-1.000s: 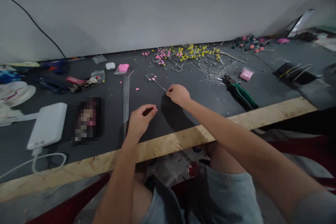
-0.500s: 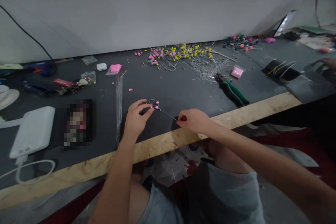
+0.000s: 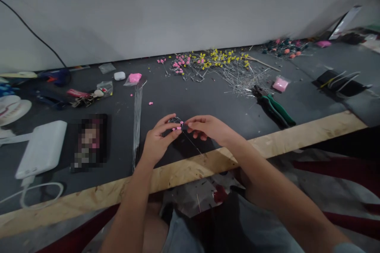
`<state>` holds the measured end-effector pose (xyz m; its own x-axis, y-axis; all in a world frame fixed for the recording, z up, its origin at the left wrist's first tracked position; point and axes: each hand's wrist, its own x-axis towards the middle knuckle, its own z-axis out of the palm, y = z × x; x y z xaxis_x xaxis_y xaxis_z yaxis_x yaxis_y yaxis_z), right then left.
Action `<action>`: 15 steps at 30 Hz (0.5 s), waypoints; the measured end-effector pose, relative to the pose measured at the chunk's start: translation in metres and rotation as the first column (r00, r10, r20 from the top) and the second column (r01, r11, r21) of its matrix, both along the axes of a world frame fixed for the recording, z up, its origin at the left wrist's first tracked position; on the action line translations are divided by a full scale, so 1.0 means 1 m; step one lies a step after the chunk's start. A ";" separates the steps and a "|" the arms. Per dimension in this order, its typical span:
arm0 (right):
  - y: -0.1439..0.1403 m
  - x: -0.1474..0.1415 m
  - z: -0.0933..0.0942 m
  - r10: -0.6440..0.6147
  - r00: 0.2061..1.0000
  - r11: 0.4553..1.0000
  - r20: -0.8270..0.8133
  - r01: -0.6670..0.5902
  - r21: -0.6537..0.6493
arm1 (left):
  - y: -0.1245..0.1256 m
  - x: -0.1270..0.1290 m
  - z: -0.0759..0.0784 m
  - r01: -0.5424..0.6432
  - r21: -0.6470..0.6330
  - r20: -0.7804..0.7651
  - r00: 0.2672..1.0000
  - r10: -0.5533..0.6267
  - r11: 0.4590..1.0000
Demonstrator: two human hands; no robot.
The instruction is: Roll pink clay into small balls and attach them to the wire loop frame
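My left hand (image 3: 157, 138) pinches a thin wire stem with small pink clay blobs (image 3: 179, 128) at its top, between thumb and fingers. Fine looped wires show above these fingertips. The bare lower length of the wire stem (image 3: 194, 146) slants down to the right toward the wooden edge. My right hand (image 3: 208, 128) is close beside the pink blobs, thumb and index finger drawn together at them. What lies between those two fingertips is too small to tell. Left of my hands lies a bundle of straight wires (image 3: 137, 122), with a loose pink bit (image 3: 151, 103) near it.
Pink-tipped wires (image 3: 181, 63), yellow-tipped wires (image 3: 219, 58) and bare wires (image 3: 243, 81) lie along the wall. Green-handled pliers (image 3: 276, 110) and a pink clay packet (image 3: 280, 83) are at right. A white power bank (image 3: 43, 148) sits at left; a wooden strip (image 3: 184, 172) edges the table.
My right hand has left the lower end of the wire and moved up and left to the pink blobs. My left hand keeps its pinch; the view has shifted slightly.
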<state>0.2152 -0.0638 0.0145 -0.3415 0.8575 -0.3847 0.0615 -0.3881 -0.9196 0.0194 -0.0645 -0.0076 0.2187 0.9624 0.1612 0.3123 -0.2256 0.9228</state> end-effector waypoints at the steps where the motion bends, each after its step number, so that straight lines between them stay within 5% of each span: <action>1: 0.001 -0.003 0.001 0.014 0.997 0.999 -0.080 -0.017 -0.039 | -0.001 0.001 0.001 0.016 -0.017 0.050 0.999 -0.016 1.000; 6: -0.003 -0.009 0.007 0.095 0.953 0.985 -0.288 -0.132 -0.113 | -0.005 0.004 0.003 0.088 -0.029 0.173 0.982 -0.082 0.996; 15: -0.007 -0.012 0.006 0.062 0.958 0.989 -0.280 -0.098 -0.114 | -0.009 0.008 0.006 0.081 0.011 0.125 0.989 -0.082 0.997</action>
